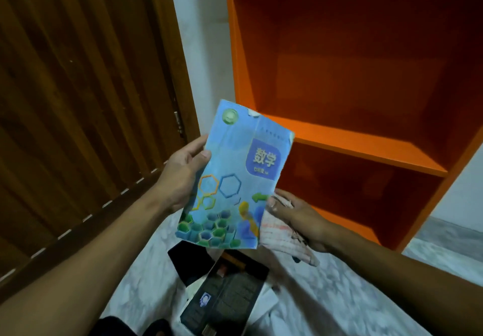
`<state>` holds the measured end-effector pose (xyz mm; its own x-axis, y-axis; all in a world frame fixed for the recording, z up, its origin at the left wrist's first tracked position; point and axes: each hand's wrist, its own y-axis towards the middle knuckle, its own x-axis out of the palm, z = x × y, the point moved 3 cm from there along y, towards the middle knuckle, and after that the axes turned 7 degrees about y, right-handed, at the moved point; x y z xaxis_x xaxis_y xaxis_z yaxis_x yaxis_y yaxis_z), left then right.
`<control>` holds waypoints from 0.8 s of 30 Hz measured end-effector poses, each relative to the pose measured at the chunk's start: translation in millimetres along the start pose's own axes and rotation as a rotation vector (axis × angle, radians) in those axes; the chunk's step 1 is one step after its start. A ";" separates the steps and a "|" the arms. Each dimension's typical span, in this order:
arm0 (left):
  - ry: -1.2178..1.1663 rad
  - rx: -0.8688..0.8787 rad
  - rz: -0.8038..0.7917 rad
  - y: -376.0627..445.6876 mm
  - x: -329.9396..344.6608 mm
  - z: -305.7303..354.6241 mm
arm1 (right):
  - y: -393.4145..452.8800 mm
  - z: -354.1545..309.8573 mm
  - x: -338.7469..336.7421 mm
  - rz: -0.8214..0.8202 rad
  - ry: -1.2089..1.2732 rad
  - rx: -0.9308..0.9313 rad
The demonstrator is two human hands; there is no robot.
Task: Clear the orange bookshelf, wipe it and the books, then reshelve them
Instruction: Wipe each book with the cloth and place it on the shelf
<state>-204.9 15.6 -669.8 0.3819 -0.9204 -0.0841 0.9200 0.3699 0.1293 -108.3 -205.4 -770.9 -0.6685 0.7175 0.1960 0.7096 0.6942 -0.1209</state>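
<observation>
Wiping stage right now, I'd say. Left hand (183, 176) pinches the blue book (232, 179) by its left edge at mid-frame, cover facing up at the camera, long axis running bottom-left to top-right, top end aimed at the orange bookshelf (360, 142). Right hand (295, 213) has its fingers bunched around a cloth (279, 236) touching the book's lower right corner. Shelves look bare, more books (222, 296) lie on the floor (352, 296) at bottom centre. Next probably needs a swipe across the cover.
</observation>
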 end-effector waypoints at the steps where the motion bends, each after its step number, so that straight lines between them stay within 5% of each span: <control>1: 0.026 0.016 -0.029 -2.5 4.1 5.7 | 2.6 -3.5 3.8 -0.053 0.045 0.011; 8: 0.165 0.169 0.051 -4.4 5.4 45.0 | 2.5 -55.8 0.0 0.102 0.159 -0.156; 17: 0.233 0.114 0.076 36.5 -6.7 38.2 | 24.5 -170.9 -12.3 0.195 -0.169 -0.448; 20: 0.178 0.126 0.165 66.7 2.0 36.0 | 43.4 -197.1 -18.0 0.290 -0.241 -0.452; 24: 0.420 0.221 0.333 108.8 21.5 55.6 | 66.7 -212.1 -38.8 0.471 -0.177 -0.434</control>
<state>-101.5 29.0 -602.6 0.6914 -0.6131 -0.3822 0.7212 0.5544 0.4153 12.2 -199.3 -580.2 -0.2649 0.9629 0.0508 0.9356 0.2439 0.2554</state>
